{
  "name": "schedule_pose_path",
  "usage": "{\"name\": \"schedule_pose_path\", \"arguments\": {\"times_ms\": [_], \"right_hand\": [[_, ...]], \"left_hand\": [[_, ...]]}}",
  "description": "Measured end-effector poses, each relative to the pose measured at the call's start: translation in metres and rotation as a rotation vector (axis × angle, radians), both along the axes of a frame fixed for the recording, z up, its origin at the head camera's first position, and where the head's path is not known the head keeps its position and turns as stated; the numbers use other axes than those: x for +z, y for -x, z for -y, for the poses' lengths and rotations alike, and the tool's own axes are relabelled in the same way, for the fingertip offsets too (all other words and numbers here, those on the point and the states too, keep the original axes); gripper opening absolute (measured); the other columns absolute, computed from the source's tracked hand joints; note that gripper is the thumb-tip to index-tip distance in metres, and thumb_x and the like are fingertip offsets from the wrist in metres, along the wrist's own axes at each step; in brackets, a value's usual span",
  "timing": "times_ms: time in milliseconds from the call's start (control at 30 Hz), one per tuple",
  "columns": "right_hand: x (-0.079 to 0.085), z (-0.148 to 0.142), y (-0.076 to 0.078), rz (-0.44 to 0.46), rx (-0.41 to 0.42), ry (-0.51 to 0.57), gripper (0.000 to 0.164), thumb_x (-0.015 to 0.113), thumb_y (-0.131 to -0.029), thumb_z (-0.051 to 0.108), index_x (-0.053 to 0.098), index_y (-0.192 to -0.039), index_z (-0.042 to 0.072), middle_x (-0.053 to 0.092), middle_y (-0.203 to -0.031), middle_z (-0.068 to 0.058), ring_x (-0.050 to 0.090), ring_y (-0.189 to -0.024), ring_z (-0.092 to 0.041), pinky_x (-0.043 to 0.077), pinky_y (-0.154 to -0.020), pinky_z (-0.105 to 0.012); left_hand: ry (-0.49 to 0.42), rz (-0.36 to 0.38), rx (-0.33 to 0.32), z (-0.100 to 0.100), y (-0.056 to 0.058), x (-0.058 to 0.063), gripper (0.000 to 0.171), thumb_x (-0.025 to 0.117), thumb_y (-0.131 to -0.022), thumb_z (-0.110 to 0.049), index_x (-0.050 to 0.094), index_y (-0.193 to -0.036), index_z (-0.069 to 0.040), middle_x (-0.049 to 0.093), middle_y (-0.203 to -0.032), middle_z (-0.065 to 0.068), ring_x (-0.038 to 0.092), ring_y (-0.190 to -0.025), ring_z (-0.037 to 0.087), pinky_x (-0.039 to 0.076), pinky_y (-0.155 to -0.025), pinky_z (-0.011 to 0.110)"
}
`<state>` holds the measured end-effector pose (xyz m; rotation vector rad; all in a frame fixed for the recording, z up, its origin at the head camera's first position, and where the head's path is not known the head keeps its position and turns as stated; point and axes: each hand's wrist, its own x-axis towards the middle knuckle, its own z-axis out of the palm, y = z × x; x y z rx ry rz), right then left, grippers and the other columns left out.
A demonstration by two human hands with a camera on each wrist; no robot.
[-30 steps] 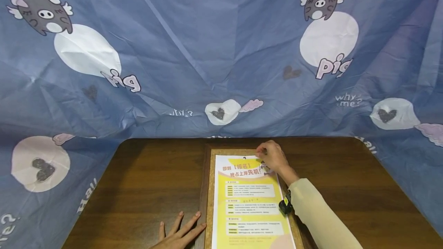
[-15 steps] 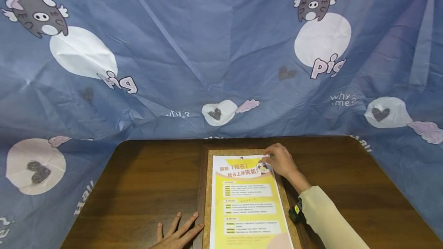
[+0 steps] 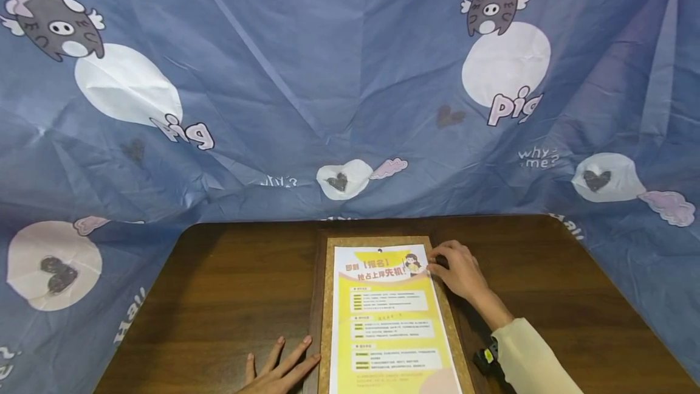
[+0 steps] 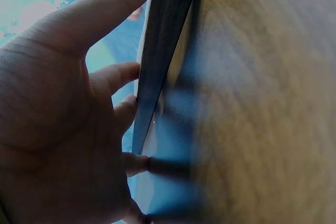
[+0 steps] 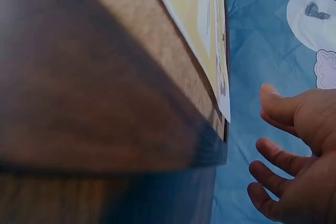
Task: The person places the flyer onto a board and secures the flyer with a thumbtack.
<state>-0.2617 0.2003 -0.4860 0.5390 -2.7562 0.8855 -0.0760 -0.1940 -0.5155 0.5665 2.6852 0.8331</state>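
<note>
A yellow and white printed poster [image 3: 388,321] lies on a cork board [image 3: 458,351] with a dark wooden frame [image 3: 316,321]. One small dark pushpin [image 3: 380,250] sits at the poster's top middle. Just beside the poster's upper right edge is my right hand [image 3: 459,267], its fingers loosely bent. The right wrist view shows nothing between that thumb and the fingers, apart from the poster corner [image 5: 220,98]. My left hand [image 3: 281,373] rests with spread fingers at the frame's left side. In the left wrist view its thumb lies against the frame [image 4: 168,30].
The board lies on a brown wooden table [image 3: 235,284] with rounded far corners. Behind the table hangs a blue cloth [image 3: 273,78] printed with pigs and hearts. A small dark device [image 3: 487,357] is by the right sleeve [image 3: 530,351].
My right hand has moved right and slightly down, off the poster's upper right corner and past its edge. The left hand stays in place. The head view has shifted slightly.
</note>
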Motion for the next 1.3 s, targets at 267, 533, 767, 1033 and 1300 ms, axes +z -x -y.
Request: {"name": "schedule_pose_path", "arguments": {"times_ms": [267,533,767,1033,1300], "right_hand": [[0.000,-0.018,-0.019,-0.070,-0.037,-0.058,0.027,0.078,-0.086,0.014,0.071,-0.110,0.004,0.060,-0.117,-0.019,0.053,-0.109,-0.046,0.041,-0.086,-0.066],[-0.003,-0.035,-0.036,-0.107,-0.051,-0.106,0.034,0.079,-0.084,0.019,0.070,-0.113,0.003,0.060,-0.118,-0.021,0.053,-0.108,-0.046,0.041,-0.085,-0.065],[-0.006,-0.047,-0.047,-0.152,-0.047,-0.147,0.045,0.080,-0.084,0.022,0.065,-0.121,0.000,0.057,-0.125,-0.026,0.050,-0.115,-0.051,0.040,-0.085,-0.070],[-0.010,-0.053,-0.058,-0.210,-0.028,-0.216,0.059,0.080,-0.083,0.028,0.058,-0.131,0.000,0.051,-0.134,-0.030,0.045,-0.123,-0.052,0.040,-0.085,-0.072],[-0.009,-0.053,-0.068,-0.012,-0.040,-0.279,0.081,0.064,-0.091,0.053,0.039,-0.150,0.004,0.020,-0.157,-0.029,0.016,-0.139,-0.058,0.015,-0.093,-0.084]], "left_hand": [[0.007,-0.008,-0.010,0.000,0.001,0.000,0.067,0.057,-0.088,-0.066,0.044,-0.148,-0.042,0.024,-0.161,-0.011,0.020,-0.140,0.055,0.001,-0.083,0.090],[0.007,0.002,-0.017,0.001,0.003,-0.001,0.067,0.057,-0.088,-0.066,0.044,-0.149,-0.042,0.023,-0.162,-0.012,0.020,-0.141,0.054,0.001,-0.084,0.090],[0.025,0.009,-0.027,0.002,0.007,-0.001,0.069,0.056,-0.087,-0.068,0.043,-0.150,-0.041,0.021,-0.162,-0.010,0.019,-0.141,0.053,0.002,-0.084,0.090],[0.028,0.016,-0.023,0.004,0.008,-0.001,0.068,0.056,-0.088,-0.068,0.043,-0.149,-0.040,0.022,-0.162,-0.010,0.021,-0.140,0.054,0.001,-0.084,0.090],[0.037,0.021,-0.035,0.005,0.009,0.000,0.069,0.056,-0.088,-0.068,0.042,-0.150,-0.040,0.020,-0.163,-0.008,0.021,-0.139,0.055,0.002,-0.083,0.090]]}}
